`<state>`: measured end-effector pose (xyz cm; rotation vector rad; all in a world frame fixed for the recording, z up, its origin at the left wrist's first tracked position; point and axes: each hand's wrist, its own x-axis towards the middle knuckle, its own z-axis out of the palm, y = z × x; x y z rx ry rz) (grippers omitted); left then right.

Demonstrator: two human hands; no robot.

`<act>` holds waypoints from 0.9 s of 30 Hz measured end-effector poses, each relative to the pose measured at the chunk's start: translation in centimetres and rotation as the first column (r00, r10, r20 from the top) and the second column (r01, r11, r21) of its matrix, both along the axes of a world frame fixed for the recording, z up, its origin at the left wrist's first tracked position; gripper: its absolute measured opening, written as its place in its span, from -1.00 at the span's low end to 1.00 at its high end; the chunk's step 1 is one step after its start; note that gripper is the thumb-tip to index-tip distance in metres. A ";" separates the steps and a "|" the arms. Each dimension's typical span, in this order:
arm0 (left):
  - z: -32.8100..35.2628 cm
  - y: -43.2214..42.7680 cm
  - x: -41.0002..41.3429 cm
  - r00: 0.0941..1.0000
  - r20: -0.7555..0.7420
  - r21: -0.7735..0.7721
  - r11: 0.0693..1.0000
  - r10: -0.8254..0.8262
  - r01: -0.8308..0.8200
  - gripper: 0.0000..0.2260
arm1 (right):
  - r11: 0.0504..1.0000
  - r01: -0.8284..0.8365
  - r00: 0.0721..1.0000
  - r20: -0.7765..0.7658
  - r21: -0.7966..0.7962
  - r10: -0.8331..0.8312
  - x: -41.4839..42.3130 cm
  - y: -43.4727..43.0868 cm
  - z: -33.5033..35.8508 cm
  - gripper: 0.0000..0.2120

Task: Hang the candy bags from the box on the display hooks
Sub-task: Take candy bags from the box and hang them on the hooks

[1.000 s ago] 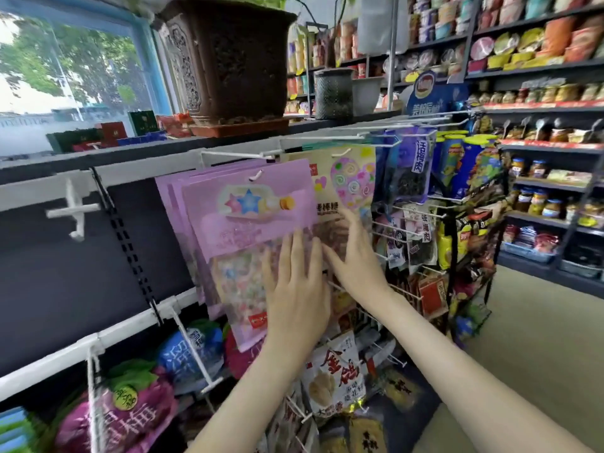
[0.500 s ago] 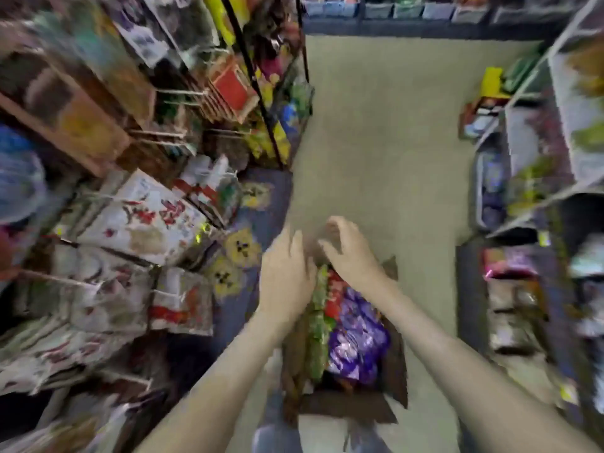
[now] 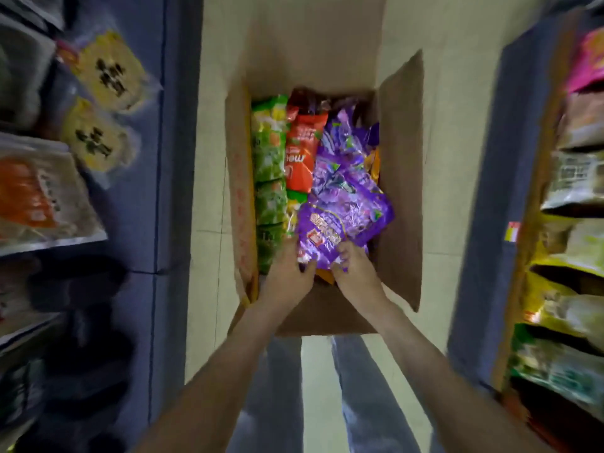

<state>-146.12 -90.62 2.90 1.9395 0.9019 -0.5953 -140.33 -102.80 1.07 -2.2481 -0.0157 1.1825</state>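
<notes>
An open cardboard box [image 3: 400,178] sits on the floor below me, packed with candy bags. A purple candy bag [image 3: 346,223] lies on top at the near right. My left hand [image 3: 287,276] grips its near left corner and my right hand [image 3: 354,273] grips its near right corner, fingers curled over the edge. Green bags [image 3: 269,171] stand in a row along the box's left side, and a red bag [image 3: 302,152] lies between them and more purple bags [image 3: 343,142]. The display hooks are out of view.
Low shelves with snack packets flank the aisle: yellow packets [image 3: 108,70] and an orange packet [image 3: 29,197] at left, mixed bags [image 3: 575,184] at right. Pale floor [image 3: 209,191] surrounds the box. My legs [image 3: 359,397] stand just behind the near flap.
My view swung down from the hanging pink bags on the hooks to the box on the floor. Both hands dropped into the box and took hold of the purple bag.
</notes>
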 end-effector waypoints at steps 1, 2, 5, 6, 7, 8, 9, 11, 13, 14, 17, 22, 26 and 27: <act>-1.7 0.3 -0.7 0.999 -0.018 0.067 0.997 -0.030 0.031 -0.49 | 1.000 0.025 0.999 -0.026 -0.004 -0.025 -1.0 0.3 -1.8 -0.72; -2.9 0.7 -1.4 0.996 -0.057 0.162 0.984 -0.063 0.071 -0.43 | 0.999 0.038 0.998 -0.044 0.000 -0.038 -1.9 0.6 -3.3 -0.73; -4.7 2.4 -3.2 0.979 -0.169 0.329 0.930 -0.115 0.166 -0.38 | 0.999 0.037 0.996 -0.086 -0.024 -0.039 -3.5 2.3 -6.2 -0.74; -4.8 2.8 -3.6 0.974 -0.182 0.357 0.914 -0.134 0.193 -0.39 | 0.999 0.037 0.995 -0.094 -0.028 -0.039 -3.6 3.1 -6.5 -0.74; -5.2 3.2 -4.2 0.967 -0.192 0.389 0.891 -0.171 0.234 -0.39 | 0.999 0.032 0.995 -0.096 -0.031 -0.035 -3.7 3.8 -6.8 -0.73; -5.3 3.5 -4.7 0.954 -0.203 0.428 0.857 -0.218 0.287 -0.39 | 0.999 0.018 0.995 -0.093 -0.037 -0.021 -3.8 4.6 -7.0 -0.72; -5.8 3.8 -5.3 0.938 -0.219 0.477 0.809 -0.268 0.343 -0.38 | 0.999 0.009 0.995 -0.095 -0.042 -0.013 -3.7 5.4 -7.3 -0.70; -6.5 4.2 -6.4 0.901 -0.281 0.573 0.695 -0.331 0.434 -0.34 | 0.999 0.009 0.995 -0.098 -0.033 -0.013 -3.8 7.1 -7.8 -0.67; -7.2 4.7 -7.3 0.882 -0.344 0.625 0.622 -0.322 0.471 -0.29 | 0.999 0.024 0.995 -0.096 -0.037 -0.028 -3.9 8.7 -8.4 -0.63; -7.5 5.1 -7.7 0.889 -0.350 0.642 0.616 -0.296 0.457 -0.27 | 0.998 0.050 0.994 -0.093 -0.044 -0.054 -4.1 9.3 -8.6 -0.61; -8.3 6.5 -8.4 0.926 -0.339 0.674 0.643 -0.168 0.364 -0.26 | 0.978 0.169 0.975 -0.126 -0.124 -0.185 -4.8 10.3 -9.7 -0.56; -9.4 9.0 -9.7 0.928 -0.344 0.700 0.618 -0.146 0.357 -0.30 | 0.930 0.163 0.928 -0.270 -0.328 -0.258 -6.4 10.2 -11.6 -0.56; -9.7 10.4 -10.8 0.933 -0.313 0.666 0.660 -0.177 0.348 -0.28 | 0.949 0.086 0.936 -0.303 -0.304 -0.182 -7.5 10.2 -11.5 -0.88; -9.5 10.6 -10.9 0.934 -0.313 0.642 0.685 -0.175 0.344 -0.28 | 0.956 0.115 0.940 -0.281 -0.269 -0.192 -7.7 10.1 -11.1 -0.88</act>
